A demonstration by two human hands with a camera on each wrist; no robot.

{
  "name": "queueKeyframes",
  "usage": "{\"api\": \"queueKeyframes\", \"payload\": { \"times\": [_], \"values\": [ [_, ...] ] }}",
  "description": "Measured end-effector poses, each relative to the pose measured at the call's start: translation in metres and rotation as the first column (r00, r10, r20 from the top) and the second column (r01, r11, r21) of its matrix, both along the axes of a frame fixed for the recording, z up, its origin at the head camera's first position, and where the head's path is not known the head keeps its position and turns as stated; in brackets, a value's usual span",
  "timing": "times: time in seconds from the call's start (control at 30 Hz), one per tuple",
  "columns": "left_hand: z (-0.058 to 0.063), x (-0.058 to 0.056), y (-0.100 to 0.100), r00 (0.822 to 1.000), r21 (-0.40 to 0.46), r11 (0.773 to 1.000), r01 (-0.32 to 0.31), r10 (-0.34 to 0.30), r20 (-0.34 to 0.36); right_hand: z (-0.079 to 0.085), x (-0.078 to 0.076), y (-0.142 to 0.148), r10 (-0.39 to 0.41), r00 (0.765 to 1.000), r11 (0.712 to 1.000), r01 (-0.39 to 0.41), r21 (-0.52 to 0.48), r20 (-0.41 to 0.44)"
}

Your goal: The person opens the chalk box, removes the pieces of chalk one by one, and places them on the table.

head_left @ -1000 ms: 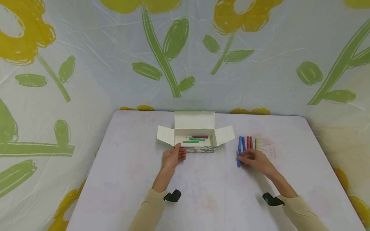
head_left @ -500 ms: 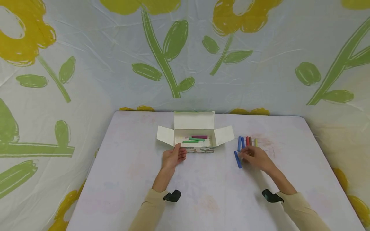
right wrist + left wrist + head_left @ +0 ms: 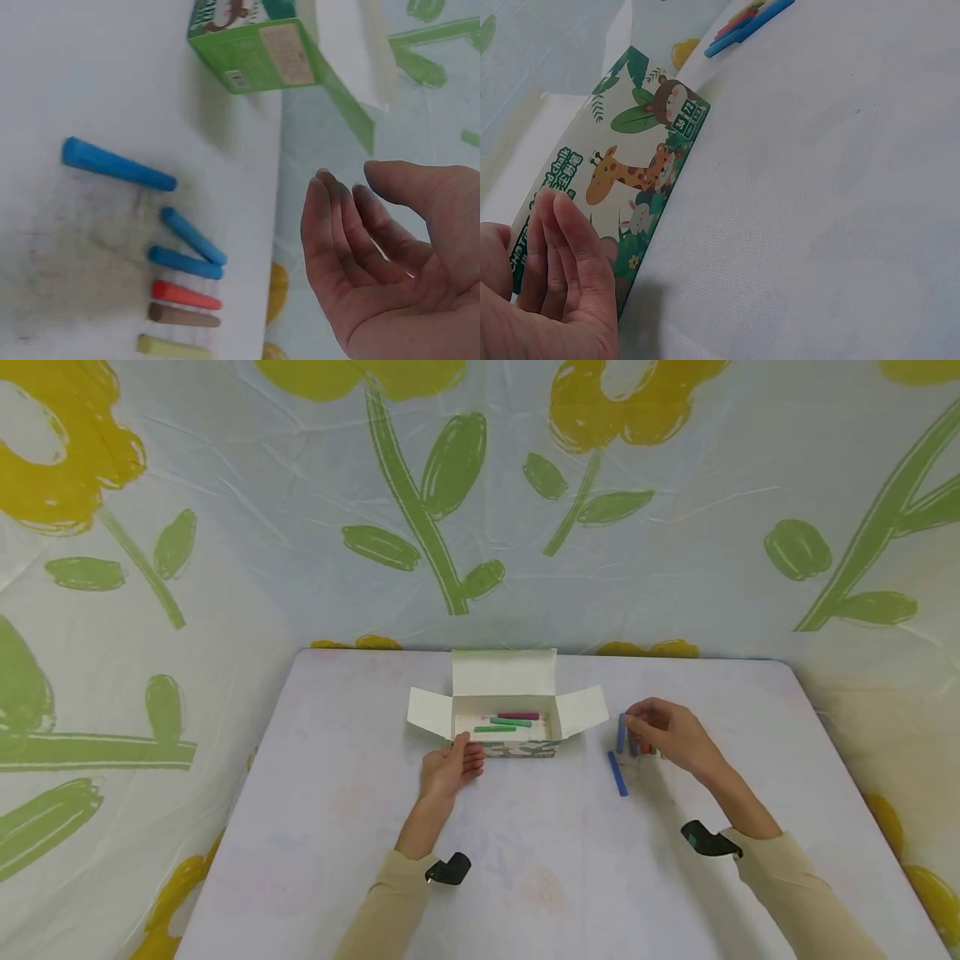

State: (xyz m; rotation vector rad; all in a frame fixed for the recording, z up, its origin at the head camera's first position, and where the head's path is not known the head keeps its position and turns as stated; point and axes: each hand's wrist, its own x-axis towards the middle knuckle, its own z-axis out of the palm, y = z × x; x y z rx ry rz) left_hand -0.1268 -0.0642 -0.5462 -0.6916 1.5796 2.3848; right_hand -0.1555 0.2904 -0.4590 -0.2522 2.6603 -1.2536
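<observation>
My left hand (image 3: 442, 770) pinches the front wall of an open white chalk box (image 3: 525, 749), thumb over the rim and fingers against the outside. The left wrist view shows the printed animals on that wall (image 3: 641, 176). Inside lie a purple chalk stick (image 3: 517, 716) and two green chalk sticks (image 3: 495, 728). My right hand (image 3: 678, 739) is raised over the loose chalk to the right, fingers loosely bent and nothing between them. Below it, in the right wrist view, are three blue chalk sticks (image 3: 120, 163), a red one (image 3: 187, 294), a brown one (image 3: 184, 315) and a yellow one (image 3: 174, 347).
The box's side flap (image 3: 583, 711) sticks out toward the loose chalk, and its lid (image 3: 504, 672) stands up at the back. A flower-patterned cloth (image 3: 315, 485) hangs behind the white table (image 3: 337, 860). Faint chalk smudges mark the tabletop.
My right hand has let go of a blue chalk stick, which lies tilted in front of the others. The hand has then lifted and moved back over the row. My left hand stays put.
</observation>
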Motion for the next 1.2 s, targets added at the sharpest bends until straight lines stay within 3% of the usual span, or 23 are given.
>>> {"api": "queueKeyframes", "payload": {
  "times": [0.43,0.7,0.97,1.2],
  "values": [
    [0.002,-0.003,-0.003,1.0,-0.006,1.0,0.006,-0.006,0.004,0.021,-0.018,-0.031,0.038,0.994,0.998,-0.043,-0.05,-0.107],
    [0.002,-0.003,-0.002,1.0,-0.02,1.0,0.002,-0.002,0.008,0.015,-0.03,-0.058,0.103,0.983,0.986,-0.121,-0.116,-0.154],
    [0.003,-0.002,0.0,1.0,-0.031,0.999,-0.004,0.005,0.016,0.007,-0.038,-0.086,0.134,0.976,0.986,-0.149,-0.076,-0.172],
    [0.004,-0.002,0.0,1.0,-0.022,1.0,0.0,0.0,0.007,-0.006,-0.045,-0.114,0.218,0.947,0.969,-0.24,-0.066,-0.236]
  ]
}}
